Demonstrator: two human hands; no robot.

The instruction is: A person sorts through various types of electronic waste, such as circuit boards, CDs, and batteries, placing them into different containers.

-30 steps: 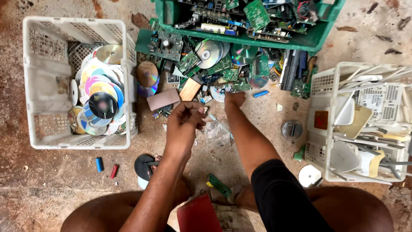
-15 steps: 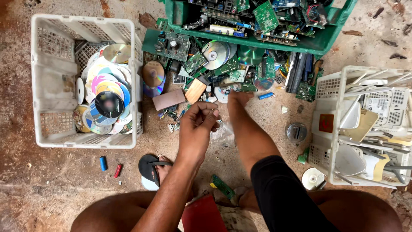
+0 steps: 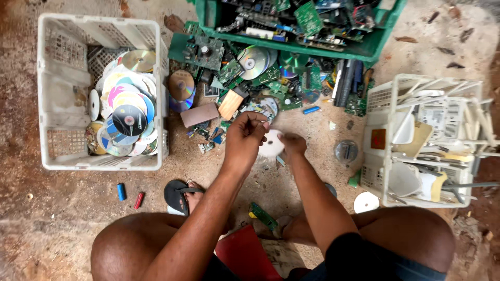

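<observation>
My left hand [image 3: 244, 139] and my right hand [image 3: 292, 144] meet above the dirt floor in front of a heap of circuit boards and discs [image 3: 260, 78]. Between them is a small white disc [image 3: 271, 145]. My right hand grips its right edge and my left hand's fingers close over its left side, pinching something small near the top. Whether that small piece is part of the disc I cannot tell.
A white crate [image 3: 99, 166] at left holds several discs. A green crate [image 3: 291, 44] of circuit boards tips at the top. A white crate [image 3: 385, 193] at right holds pale plastic parts. A sandal [image 3: 177, 195], blue [image 3: 121, 191] and red [image 3: 139, 200] cylinders, and another white disc [image 3: 366, 202] lie on the floor.
Both hands have drawn back from the heap toward my body. The white disc now shows between them.
</observation>
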